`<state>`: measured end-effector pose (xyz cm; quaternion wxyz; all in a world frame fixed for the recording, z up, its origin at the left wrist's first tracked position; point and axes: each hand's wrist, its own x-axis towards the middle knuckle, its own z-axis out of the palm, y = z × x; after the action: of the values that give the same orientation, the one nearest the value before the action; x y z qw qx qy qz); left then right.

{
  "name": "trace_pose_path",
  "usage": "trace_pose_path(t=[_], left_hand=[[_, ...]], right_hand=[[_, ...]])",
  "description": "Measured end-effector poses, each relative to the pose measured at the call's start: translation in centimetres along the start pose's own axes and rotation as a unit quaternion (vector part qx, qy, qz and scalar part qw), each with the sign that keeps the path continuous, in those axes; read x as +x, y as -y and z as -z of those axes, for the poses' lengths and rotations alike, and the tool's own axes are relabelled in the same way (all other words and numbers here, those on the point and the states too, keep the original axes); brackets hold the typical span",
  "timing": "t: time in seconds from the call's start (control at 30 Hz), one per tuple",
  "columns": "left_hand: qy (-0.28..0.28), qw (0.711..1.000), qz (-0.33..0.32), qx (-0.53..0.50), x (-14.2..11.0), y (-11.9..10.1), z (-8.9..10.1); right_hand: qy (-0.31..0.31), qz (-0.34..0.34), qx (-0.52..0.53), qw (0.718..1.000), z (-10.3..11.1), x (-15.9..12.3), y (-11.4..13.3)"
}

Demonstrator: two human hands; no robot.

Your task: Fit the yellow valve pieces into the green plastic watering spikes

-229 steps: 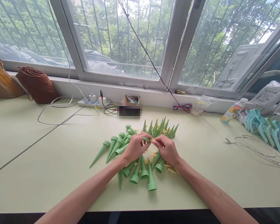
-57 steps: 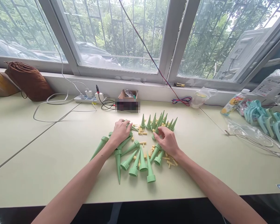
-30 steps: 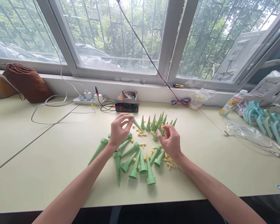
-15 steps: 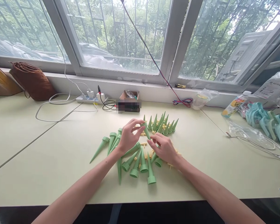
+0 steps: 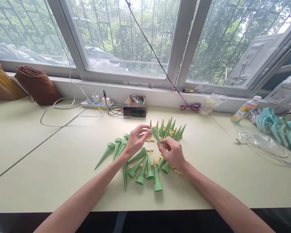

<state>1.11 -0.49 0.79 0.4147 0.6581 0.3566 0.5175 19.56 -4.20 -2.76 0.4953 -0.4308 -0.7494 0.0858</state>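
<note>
Both hands hold one green plastic cone spike [image 5: 157, 134] just above the pale green table [image 5: 50, 161]. My left hand [image 5: 135, 142] pinches the wide collar end with thumb and fingers. My right hand [image 5: 172, 153] grips the pointed end, fingers curled. Below the hands several green spikes lie flat [image 5: 143, 168], collars toward me. More lie at the left [image 5: 115, 149]. Behind the hands a cluster of green cones stands upright [image 5: 171, 130]. Small yellow pieces [image 5: 149, 139] are scattered among them.
A brown pouch [image 5: 37, 85] and a cardboard box [image 5: 2, 81] sit at the far left. A power strip with cables [image 5: 94, 103] and a small box [image 5: 135, 108] line the window sill. Teal clips [image 5: 276, 124], bags, a bottle [image 5: 243, 111] and wire [image 5: 264, 149] lie at the right.
Over two seconds my left hand lifted a green spike from the pile and brought it to the middle. My right hand left the table and closed on its tip.
</note>
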Motion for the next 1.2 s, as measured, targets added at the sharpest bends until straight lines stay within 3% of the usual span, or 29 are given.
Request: trace_pose_path(t=[0.27, 0.67, 0.87, 1.2], left_hand=[[0.03, 0.999, 0.012, -0.01, 0.0, 0.0, 0.1], [0.013, 0.999, 0.002, -0.045, 0.0, -0.6, -0.2], [0.033, 0.995, 0.004, -0.091, -0.1, -0.9, -0.3], [0.022, 0.996, 0.004, -0.086, -0.1, -0.6, -0.3]], right_hand=[[-0.004, 0.006, -0.004, 1.0, -0.2, -0.1, -0.2], [-0.045, -0.007, -0.027, 0.999, -0.1, 0.0, -0.2], [-0.06, -0.008, -0.028, 0.998, -0.1, 0.1, -0.3], [-0.03, -0.005, -0.03, 0.999, 0.1, 0.1, 0.0]])
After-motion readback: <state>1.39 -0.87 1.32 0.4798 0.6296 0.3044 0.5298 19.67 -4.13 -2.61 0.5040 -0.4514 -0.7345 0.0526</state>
